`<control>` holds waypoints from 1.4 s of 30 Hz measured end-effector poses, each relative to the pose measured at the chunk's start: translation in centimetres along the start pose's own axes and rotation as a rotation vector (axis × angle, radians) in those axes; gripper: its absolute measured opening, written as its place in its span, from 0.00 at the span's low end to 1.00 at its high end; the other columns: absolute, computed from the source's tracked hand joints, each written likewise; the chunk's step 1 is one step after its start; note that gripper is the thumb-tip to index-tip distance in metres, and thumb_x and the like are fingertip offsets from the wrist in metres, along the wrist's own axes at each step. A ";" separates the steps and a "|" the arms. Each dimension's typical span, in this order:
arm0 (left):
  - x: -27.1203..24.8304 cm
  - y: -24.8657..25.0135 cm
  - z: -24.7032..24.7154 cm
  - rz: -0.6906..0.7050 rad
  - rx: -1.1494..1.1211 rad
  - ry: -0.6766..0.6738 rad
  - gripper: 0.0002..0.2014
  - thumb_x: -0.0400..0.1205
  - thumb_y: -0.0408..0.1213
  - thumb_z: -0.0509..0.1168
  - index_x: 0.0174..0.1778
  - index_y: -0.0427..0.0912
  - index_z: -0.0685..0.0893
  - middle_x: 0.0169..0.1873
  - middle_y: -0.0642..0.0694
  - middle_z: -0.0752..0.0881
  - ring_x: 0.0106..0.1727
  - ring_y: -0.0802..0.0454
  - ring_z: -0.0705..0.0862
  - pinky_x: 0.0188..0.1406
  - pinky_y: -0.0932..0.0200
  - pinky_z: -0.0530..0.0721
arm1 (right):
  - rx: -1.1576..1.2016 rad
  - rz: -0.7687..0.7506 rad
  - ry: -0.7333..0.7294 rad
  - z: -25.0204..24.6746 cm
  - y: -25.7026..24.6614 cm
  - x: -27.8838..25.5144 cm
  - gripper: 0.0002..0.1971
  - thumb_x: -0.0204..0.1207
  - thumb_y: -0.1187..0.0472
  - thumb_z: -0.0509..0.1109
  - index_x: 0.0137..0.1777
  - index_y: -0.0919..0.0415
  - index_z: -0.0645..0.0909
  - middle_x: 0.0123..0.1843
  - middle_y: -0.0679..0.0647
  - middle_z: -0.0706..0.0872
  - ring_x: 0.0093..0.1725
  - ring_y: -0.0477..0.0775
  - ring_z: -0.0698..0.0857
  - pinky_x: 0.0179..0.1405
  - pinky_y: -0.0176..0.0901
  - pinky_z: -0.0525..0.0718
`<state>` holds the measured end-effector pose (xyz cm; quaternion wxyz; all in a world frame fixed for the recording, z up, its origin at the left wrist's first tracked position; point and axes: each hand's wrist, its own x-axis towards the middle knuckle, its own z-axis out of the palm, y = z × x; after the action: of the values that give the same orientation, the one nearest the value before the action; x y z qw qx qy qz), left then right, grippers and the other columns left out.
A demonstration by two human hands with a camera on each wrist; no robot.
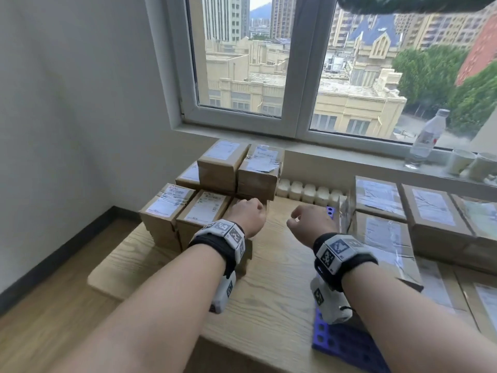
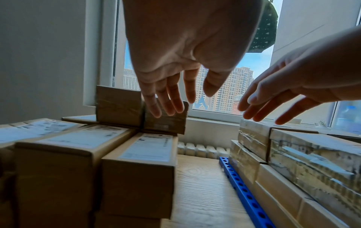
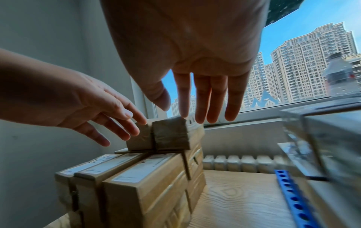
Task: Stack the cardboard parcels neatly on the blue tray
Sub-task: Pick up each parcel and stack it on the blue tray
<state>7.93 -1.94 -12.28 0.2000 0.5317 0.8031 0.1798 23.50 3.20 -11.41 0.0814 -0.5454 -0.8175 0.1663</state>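
Several labelled cardboard parcels (image 1: 188, 208) stand piled at the left of the wooden table, with two more parcels (image 1: 239, 165) on top at the back. More taped parcels (image 1: 430, 214) sit stacked on the blue perforated tray (image 1: 340, 345) at the right. My left hand (image 1: 248, 211) hovers over the right edge of the left pile, fingers straight and spread, holding nothing. My right hand (image 1: 304, 219) hangs beside it, above the bare gap, also relaxed and holding nothing. From the left wrist, the left hand (image 2: 189, 101) reaches toward the top parcels (image 2: 140, 111). The tray's edge (image 2: 244, 192) runs under the right stack (image 2: 312, 162).
A water bottle (image 1: 427, 135) and white cups (image 1: 461, 161) stand on the windowsill. A white radiator (image 1: 309, 191) lies behind the table. A wall closes the left side. Bare wood (image 1: 274, 265) shows between the two stacks. More parcels (image 1: 484, 297) lie at the near right.
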 end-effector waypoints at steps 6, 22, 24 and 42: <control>1.1 -7.6 -4.8 -0.017 -0.040 0.008 0.20 0.84 0.43 0.57 0.72 0.48 0.77 0.70 0.44 0.79 0.67 0.45 0.79 0.68 0.48 0.78 | -0.053 -0.022 -0.012 3.0 -7.9 1.3 0.14 0.80 0.52 0.61 0.57 0.53 0.86 0.56 0.53 0.88 0.52 0.56 0.83 0.47 0.45 0.79; 9.2 -15.1 -14.3 -0.005 -0.267 0.102 0.19 0.84 0.41 0.59 0.71 0.45 0.77 0.69 0.43 0.81 0.67 0.44 0.80 0.70 0.47 0.77 | 0.074 0.046 0.120 3.7 -18.6 7.5 0.19 0.80 0.54 0.64 0.69 0.58 0.79 0.64 0.54 0.85 0.63 0.56 0.82 0.62 0.48 0.79; 10.7 -14.8 -14.9 0.006 -0.268 0.111 0.19 0.84 0.42 0.60 0.72 0.44 0.77 0.69 0.42 0.80 0.68 0.43 0.79 0.70 0.47 0.77 | 0.078 0.046 0.147 3.3 -18.9 9.4 0.19 0.79 0.54 0.64 0.68 0.59 0.79 0.63 0.56 0.85 0.62 0.57 0.82 0.61 0.47 0.78; 23.8 -15.0 -11.4 -0.190 -0.375 -0.096 0.24 0.86 0.41 0.57 0.77 0.34 0.73 0.68 0.38 0.77 0.68 0.42 0.76 0.66 0.56 0.73 | 0.143 0.129 0.075 4.4 -17.6 21.5 0.22 0.82 0.55 0.64 0.75 0.59 0.74 0.69 0.56 0.83 0.67 0.57 0.80 0.67 0.48 0.79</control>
<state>-18.08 13.69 -13.18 0.3495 0.4150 0.7916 0.2811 -1.56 16.02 -10.21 0.1396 -0.5956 -0.7631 0.2085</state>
